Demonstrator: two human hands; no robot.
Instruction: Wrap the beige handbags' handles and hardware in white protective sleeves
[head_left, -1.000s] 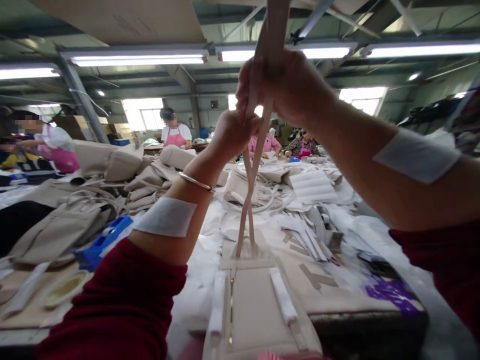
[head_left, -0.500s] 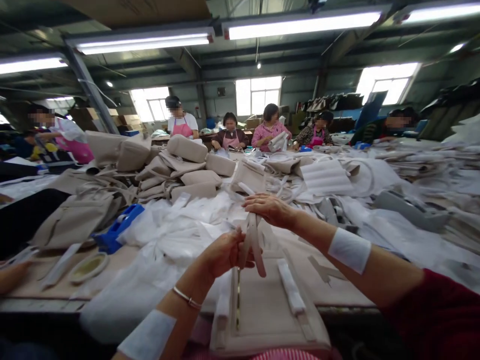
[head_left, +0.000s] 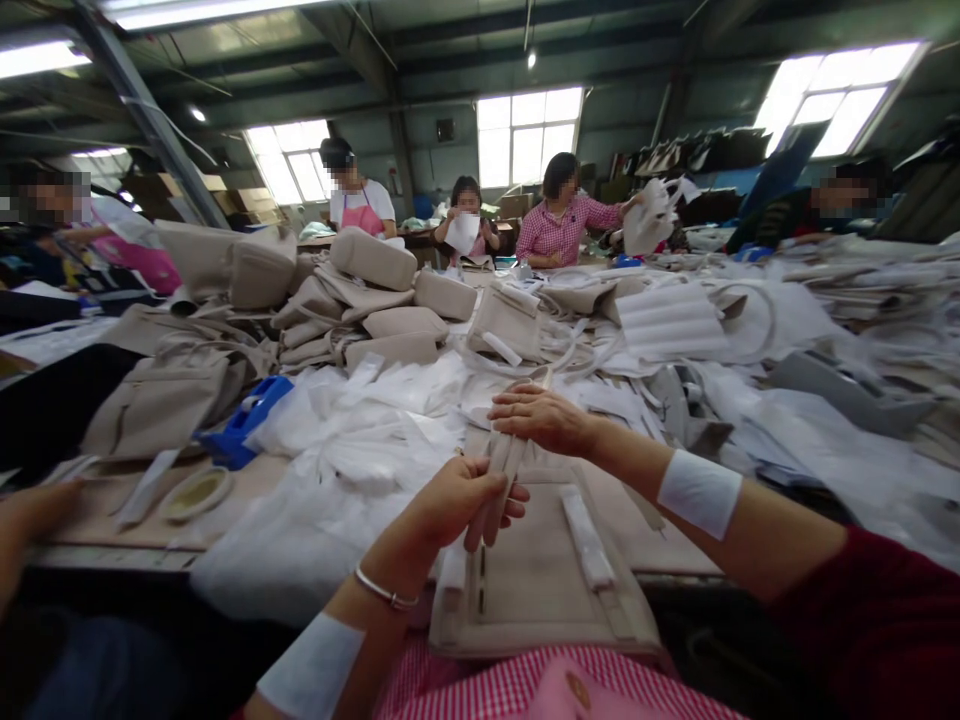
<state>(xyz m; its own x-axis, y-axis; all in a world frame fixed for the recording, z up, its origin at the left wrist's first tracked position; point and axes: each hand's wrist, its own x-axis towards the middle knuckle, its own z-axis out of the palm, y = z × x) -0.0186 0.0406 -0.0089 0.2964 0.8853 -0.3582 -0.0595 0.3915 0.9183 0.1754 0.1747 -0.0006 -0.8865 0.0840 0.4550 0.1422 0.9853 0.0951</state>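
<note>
A beige bag panel [head_left: 540, 590] lies flat at the table's near edge, partly over my lap. Two beige straps [head_left: 501, 470] rise from it, folded together. My left hand [head_left: 457, 500] is closed round the lower part of the straps, a bangle on its wrist. My right hand [head_left: 541, 417] grips the straps' upper end, fingers curled over them. A white padded strip [head_left: 587, 538] sits on the panel's right side, another white strip [head_left: 452, 572] on its left.
White wrapping sheets [head_left: 352, 450] cover the table ahead. Beige bags [head_left: 360, 310] pile up at the left and middle. A blue tool [head_left: 244, 420] and a round glue dish [head_left: 196, 492] lie at the left. Several other people work at the far side; another person's hand [head_left: 34, 515] shows at far left.
Both hands have come down from high overhead to just above the panel. The straps, first stretched upward, are now folded low and held between the hands.
</note>
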